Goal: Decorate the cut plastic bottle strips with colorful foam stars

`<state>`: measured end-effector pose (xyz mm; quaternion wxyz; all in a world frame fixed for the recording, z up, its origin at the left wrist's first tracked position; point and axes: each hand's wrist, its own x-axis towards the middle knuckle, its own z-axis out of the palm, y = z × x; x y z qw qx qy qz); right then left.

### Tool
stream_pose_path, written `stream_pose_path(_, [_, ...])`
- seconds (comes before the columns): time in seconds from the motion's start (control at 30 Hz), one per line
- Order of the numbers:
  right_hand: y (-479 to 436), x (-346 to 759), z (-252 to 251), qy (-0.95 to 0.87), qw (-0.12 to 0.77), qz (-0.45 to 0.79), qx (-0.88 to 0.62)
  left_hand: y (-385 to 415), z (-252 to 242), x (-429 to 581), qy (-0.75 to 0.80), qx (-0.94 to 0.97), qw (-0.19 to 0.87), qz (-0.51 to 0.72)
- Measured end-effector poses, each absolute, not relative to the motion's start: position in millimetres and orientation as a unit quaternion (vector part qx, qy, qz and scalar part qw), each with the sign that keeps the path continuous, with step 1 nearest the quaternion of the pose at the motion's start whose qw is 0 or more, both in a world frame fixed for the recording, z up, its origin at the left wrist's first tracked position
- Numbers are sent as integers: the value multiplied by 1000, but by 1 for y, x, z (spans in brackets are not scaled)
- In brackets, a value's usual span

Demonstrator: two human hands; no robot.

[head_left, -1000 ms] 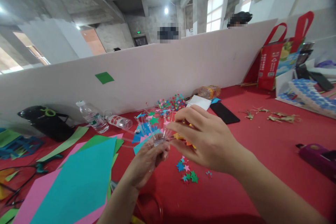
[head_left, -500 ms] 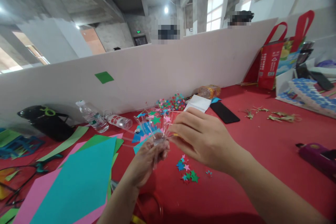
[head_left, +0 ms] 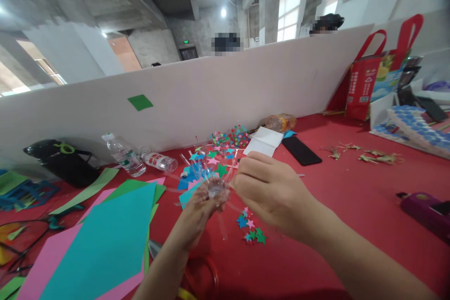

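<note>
A clear plastic bottle piece (head_left: 215, 188), cut into thin strips that fan outward, sits in my left hand (head_left: 198, 206), whose fingers are wrapped round its round centre. Just right of it, my right hand (head_left: 272, 185) is closed with the fingers curled, pinching at one of the strips; the fingertips are partly hidden. Several coloured foam stars (head_left: 221, 168) show among and behind the strips. Below the hands lies a small heap of pink, blue and green stars (head_left: 251, 229) on the red table (head_left: 351, 225).
Coloured paper sheets (head_left: 105, 239) and scissors (head_left: 202, 276) lie at left. Behind are a black bottle (head_left: 61, 161), clear bottles (head_left: 126, 155), a star pile (head_left: 230, 137), white paper (head_left: 263, 140) and a phone (head_left: 301, 150). A purple glue gun (head_left: 425, 213) lies right. A white partition (head_left: 183, 98) stands behind.
The plastic piece has tilted so its round centre faces me more, and one strip now points down toward me. My right hand has lowered slightly and its fingers are curled tighter.
</note>
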<state>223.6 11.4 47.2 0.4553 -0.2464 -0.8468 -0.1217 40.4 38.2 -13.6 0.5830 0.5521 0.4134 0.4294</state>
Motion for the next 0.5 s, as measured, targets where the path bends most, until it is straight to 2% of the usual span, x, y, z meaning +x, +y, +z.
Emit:
stream_pose_path(0.2, [8, 223, 46, -830, 466, -64, -301, 35, -4, 42, 412, 527, 598, 441])
stream_pose_path(0.37, [5, 231, 53, -831, 450, -23, -325, 38, 1, 42, 437, 519, 546, 491])
stream_pose_path(0.5, [4, 236, 59, -810, 478, -12, -339, 41, 3, 43, 473, 515, 501, 510])
